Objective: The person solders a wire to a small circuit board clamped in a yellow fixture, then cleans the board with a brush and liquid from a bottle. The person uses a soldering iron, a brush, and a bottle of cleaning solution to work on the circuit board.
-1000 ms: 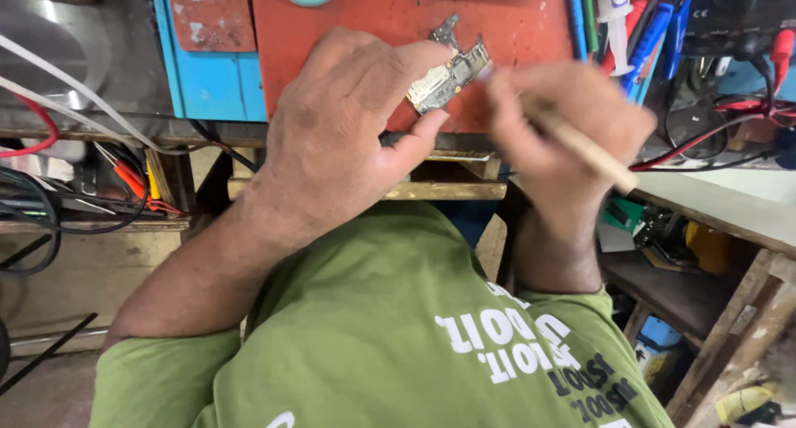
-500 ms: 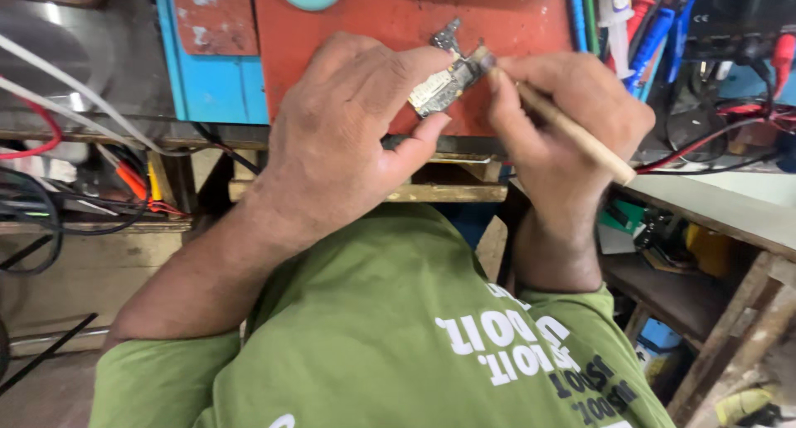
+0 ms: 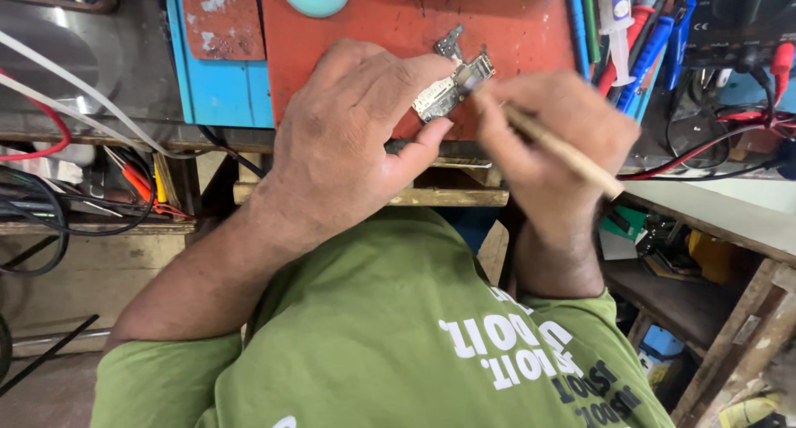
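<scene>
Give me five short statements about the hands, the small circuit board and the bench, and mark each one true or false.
1. The left hand holds the small circuit board over the red mat. True.
2. The right hand holds a metal screwdriver. False: it holds a thin wooden-handled tool, its tip at the board.
3. The person wears a green shirt. True.
4. The blue mat lies to the right of the red one. False: it lies to its left.
5. The board lies flat on the mat, untouched. False: the left hand's fingers grip it.
</scene>
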